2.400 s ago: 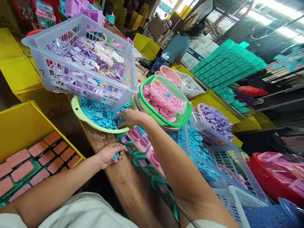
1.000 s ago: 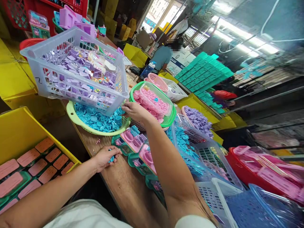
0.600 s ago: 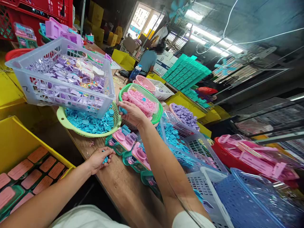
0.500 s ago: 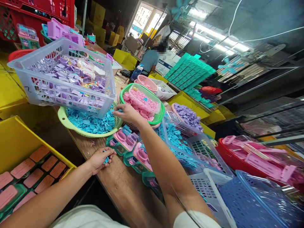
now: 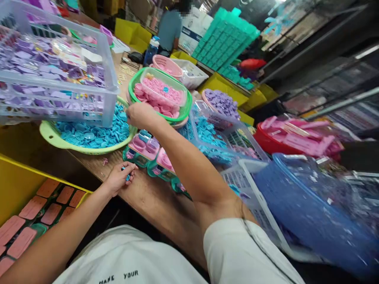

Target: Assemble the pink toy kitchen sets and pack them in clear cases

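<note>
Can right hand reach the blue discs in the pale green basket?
Probably yes: the right hand is beside the basket, and the nearer blue discs lie uncovered; the clear crate seems to overhang only the far part.

At left, a translucent crate [image 5: 110,90] heaped with purple pieces [image 5: 44,71]. Far off, a person [image 5: 169,30] in grey-blue, with a blue bottle [image 5: 151,51] at left and a white carton [image 5: 195,23] at right. Farther right, stacked teal trays [image 5: 225,39] near a red bundle [image 5: 253,64]. At right, a red basin [image 5: 274,142] piled with pink parts [image 5: 304,138]; nearer, a large blue basket [image 5: 302,205] holding clear plastic [image 5: 340,191], a white crate [image 5: 245,169] just to its left.
</note>
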`<state>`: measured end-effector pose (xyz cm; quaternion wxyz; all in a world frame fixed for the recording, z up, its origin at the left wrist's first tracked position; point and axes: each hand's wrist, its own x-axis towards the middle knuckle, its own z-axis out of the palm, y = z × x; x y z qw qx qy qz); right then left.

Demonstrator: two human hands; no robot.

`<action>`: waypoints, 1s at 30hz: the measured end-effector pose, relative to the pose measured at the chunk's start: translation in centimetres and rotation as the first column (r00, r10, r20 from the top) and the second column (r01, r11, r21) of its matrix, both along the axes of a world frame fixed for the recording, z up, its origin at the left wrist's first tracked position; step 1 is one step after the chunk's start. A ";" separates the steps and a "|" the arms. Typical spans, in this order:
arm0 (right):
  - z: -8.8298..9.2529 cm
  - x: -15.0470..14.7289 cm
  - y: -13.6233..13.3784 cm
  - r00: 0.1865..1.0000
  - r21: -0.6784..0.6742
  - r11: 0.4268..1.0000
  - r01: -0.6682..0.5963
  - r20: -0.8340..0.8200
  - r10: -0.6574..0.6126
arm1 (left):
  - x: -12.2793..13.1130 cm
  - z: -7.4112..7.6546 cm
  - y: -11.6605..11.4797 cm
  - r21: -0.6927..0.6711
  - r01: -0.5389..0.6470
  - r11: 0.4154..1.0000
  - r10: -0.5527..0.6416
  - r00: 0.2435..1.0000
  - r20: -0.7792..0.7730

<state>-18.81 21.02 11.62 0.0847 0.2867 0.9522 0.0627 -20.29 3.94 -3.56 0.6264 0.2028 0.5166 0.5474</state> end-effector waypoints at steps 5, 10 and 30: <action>3.7 13.8 -7.1 0.897 -0.154 0.988 -0.001 -0.436 -0.067 | 2.7 -0.2 -0.9 0.240 0.313 0.919 -0.050 0.696 -0.716; -5.4 29.2 -16.1 0.716 -0.665 0.704 0.249 -0.363 -0.596 | 8.2 -0.8 -0.1 0.200 0.772 0.603 -0.074 0.304 -0.950; -17.7 37.2 -20.3 0.378 -0.294 0.773 0.563 -0.740 -0.557 | 13.3 -1.5 2.4 0.238 0.894 0.379 0.276 0.136 -0.952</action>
